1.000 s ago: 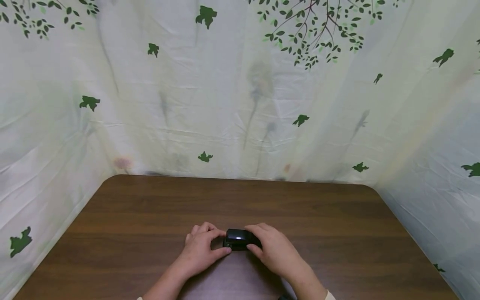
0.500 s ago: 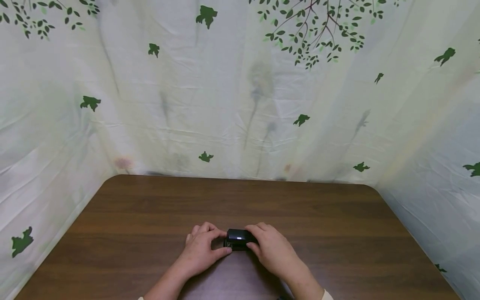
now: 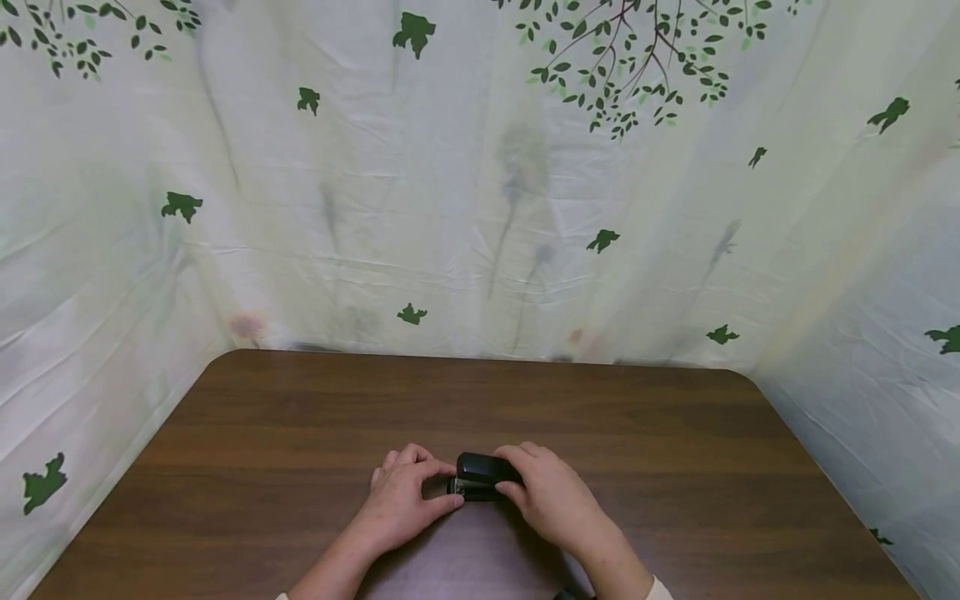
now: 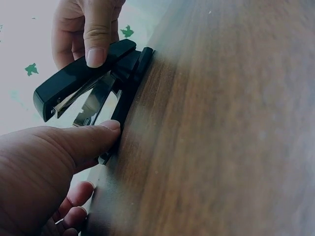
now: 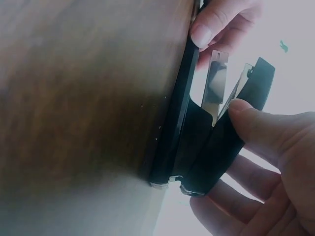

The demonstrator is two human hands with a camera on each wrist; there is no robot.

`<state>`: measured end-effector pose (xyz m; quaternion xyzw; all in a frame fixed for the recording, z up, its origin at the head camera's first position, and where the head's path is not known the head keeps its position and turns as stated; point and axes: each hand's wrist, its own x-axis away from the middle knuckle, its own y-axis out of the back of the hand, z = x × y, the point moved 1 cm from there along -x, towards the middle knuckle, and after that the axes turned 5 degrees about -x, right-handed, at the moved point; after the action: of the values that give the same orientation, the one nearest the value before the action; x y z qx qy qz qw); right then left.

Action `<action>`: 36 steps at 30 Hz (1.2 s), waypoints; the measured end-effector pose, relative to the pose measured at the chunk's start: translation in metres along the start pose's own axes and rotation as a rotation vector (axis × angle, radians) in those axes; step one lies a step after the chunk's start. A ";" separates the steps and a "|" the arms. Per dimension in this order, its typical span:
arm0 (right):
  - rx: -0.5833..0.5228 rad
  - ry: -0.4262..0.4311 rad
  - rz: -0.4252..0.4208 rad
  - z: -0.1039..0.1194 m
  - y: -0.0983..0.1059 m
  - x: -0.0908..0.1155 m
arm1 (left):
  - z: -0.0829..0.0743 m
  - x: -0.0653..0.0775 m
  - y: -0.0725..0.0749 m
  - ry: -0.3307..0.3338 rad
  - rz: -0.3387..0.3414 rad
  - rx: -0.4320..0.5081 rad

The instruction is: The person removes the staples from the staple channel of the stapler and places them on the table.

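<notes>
Stapler (image 3: 486,475), black, elongated, plastic-looking, with metal inner parts, lies on the brown wood-grain table (image 3: 480,408) between both hands in the head view. Its smooth black cover (image 3: 474,465) now stands raised at the left end; half a second earlier it lay down against the slim black base (image 3: 477,495). This indicates that opening is under way. The left hand (image 3: 405,497) pinches the base's left end; the right hand (image 3: 553,496) grips the cover at right. Left wrist view: a silver metal rail (image 4: 94,104) is exposed between cover and base. Right wrist view: right thumb (image 5: 261,125) and fingers (image 5: 256,179) clasp the cover from near and far sides.
</notes>
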<state>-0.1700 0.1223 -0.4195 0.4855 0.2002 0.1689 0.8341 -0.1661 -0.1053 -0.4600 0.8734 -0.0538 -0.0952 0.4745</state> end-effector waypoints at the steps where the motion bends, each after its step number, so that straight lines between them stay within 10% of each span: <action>1: -0.004 0.002 0.001 0.000 0.001 0.000 | 0.000 0.000 0.000 -0.001 -0.001 -0.002; 36: -0.081 -0.058 0.060 -0.009 0.017 -0.001 | 0.000 0.001 0.000 -0.006 -0.010 -0.020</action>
<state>-0.1764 0.1365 -0.4081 0.4618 0.1542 0.1875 0.8531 -0.1650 -0.1052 -0.4602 0.8686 -0.0496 -0.1007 0.4826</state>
